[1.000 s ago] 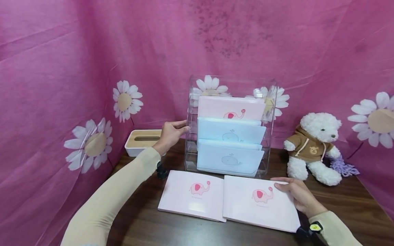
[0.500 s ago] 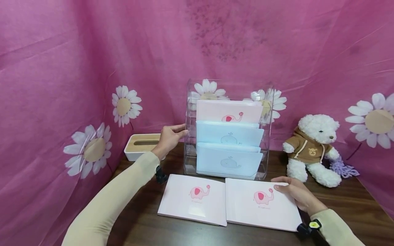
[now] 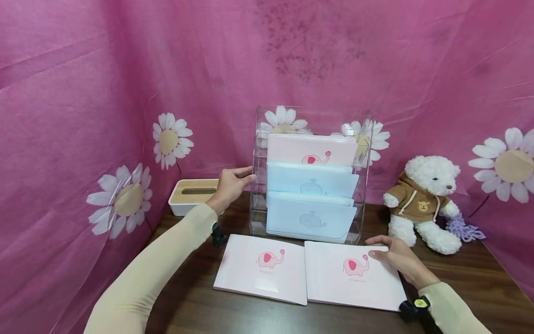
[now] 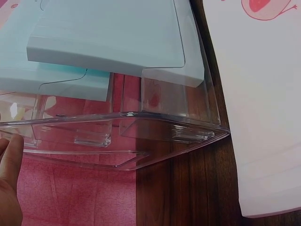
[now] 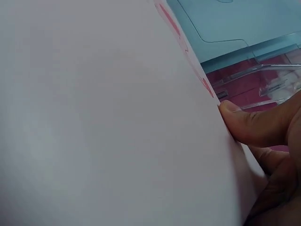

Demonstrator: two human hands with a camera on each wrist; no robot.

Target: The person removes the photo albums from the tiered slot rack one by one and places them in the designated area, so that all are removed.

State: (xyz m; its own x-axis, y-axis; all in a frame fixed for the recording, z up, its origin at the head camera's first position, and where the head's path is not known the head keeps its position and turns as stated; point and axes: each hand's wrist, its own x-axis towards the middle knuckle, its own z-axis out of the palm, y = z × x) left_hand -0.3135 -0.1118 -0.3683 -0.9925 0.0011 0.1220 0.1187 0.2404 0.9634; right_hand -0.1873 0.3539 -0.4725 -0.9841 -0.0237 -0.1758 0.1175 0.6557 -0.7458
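In the head view, my left hand (image 3: 230,184) touches the left side of a clear acrylic rack (image 3: 362,204) with extended fingers and thumb. The left wrist view shows fingertips (image 4: 15,143) right at the rack's clear edge. My right hand (image 3: 402,260) pinches the right edge of a pink booklet (image 3: 333,290) printed with an elephant, thumb on top. In the right wrist view the thumb (image 5: 249,122) lies along the booklet's edge, other fingers partly hidden below. A matching elephant booklet (image 3: 246,273) lies flat alongside it, in front of the rack.
Tiers of the rack hold a pink elephant booklet (image 3: 288,146) above light blue whale booklets (image 3: 288,218). Behind my left wrist stands a white tissue box (image 3: 179,208) with a wooden lid. A white teddy bear (image 3: 431,174) sits right on the wooden table (image 3: 467,287).
The right booklet has turned slightly, and its left edge has shifted right against the other booklet. My right hand moves slightly with it; my left hand stays at the rack.
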